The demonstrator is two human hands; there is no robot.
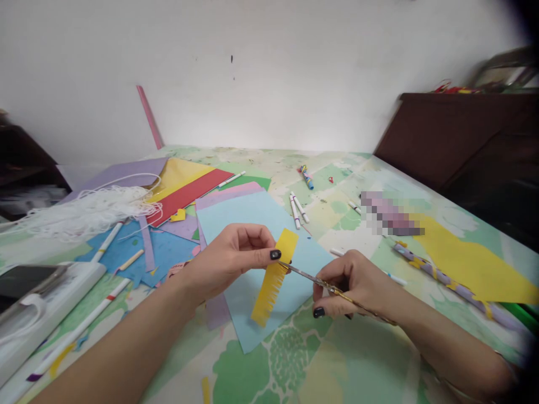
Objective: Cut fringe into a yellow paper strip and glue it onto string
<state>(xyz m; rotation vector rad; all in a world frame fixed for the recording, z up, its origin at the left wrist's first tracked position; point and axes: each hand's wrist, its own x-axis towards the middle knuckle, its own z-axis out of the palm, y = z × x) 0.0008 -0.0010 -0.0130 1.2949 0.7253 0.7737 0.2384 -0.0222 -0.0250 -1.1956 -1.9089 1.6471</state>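
One yellow scrap (206, 390) lies nearest on the worktop (202, 350). Beyond it are two hands, one strip and one pair of scissors. The left hand (233, 255) has its grip pinched on the yellow strip (264, 297), held over one light blue sheet (246, 224); a row of cuts fringes the strip's right edge. The right hand (357, 286) has its grip closed around the scissors (307, 275), blade tips at the strip.

To the left sit one phone (31, 283) and one power strip (63, 306). To the right lie one lilac stick (446, 280) dotted with yellow, one yellow sheet (475, 261) and one pixelated purple thing (391, 213), too blurred to name.

Further off, two white pens (297, 210) lie just beside each other. Left of them are one red sheet (189, 196) and one bundle of white string (90, 207). Farther still are one blue roll (309, 178) and one red scrap (330, 180). One pink strip (149, 118) leans on the wall (295, 73).
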